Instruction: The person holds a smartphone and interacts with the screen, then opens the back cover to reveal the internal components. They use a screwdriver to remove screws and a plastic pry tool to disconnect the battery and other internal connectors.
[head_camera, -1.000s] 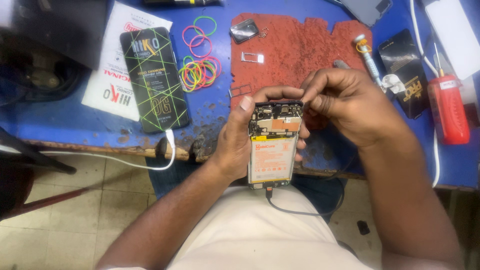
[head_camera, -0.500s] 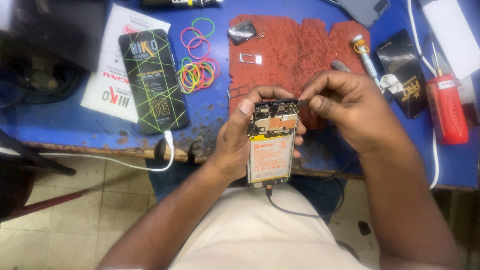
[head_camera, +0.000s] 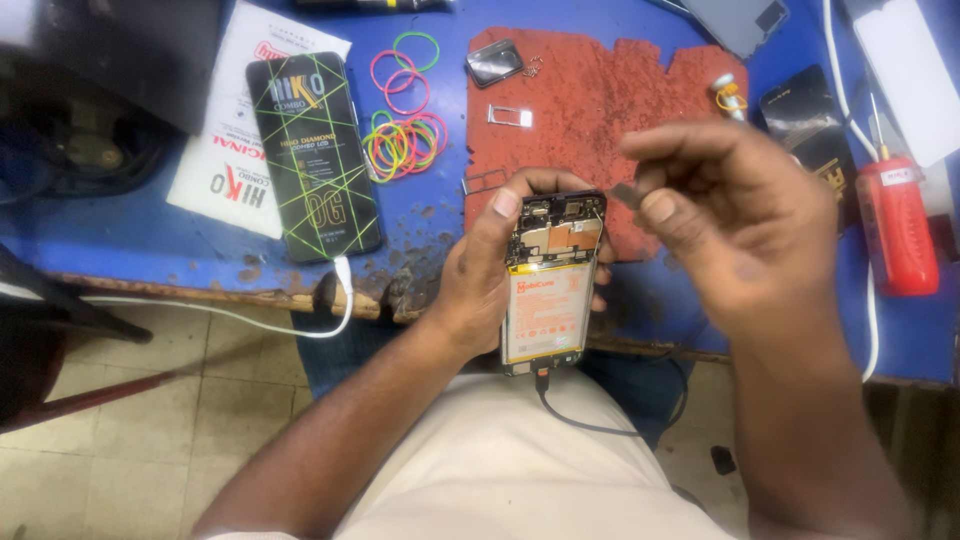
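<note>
The opened phone (head_camera: 548, 285) sits upright in the left hand (head_camera: 485, 275), back cover off, its battery and circuit board facing up, held over the near edge of the blue table (head_camera: 420, 215). The fingers wrap round both its sides, clamped on it. A dark cable (head_camera: 590, 420) hangs from its lower end down over the lap.

The right hand (head_camera: 735, 225) is raised just beside the phone's top corner, thumb and fingertips pinched together on a small grey piece (head_camera: 626, 192); this hand blocks part of the red mat (head_camera: 600, 90) behind it.

On the mat lie a small metal tray (head_camera: 510, 116) and a dark square part (head_camera: 494, 62). Left of it are coloured rubber bands (head_camera: 403, 135), then a black box (head_camera: 314, 155) lying on a white leaflet (head_camera: 215, 180). At the right stands a red tool (head_camera: 896, 225), near a white cable (head_camera: 868, 330).
</note>
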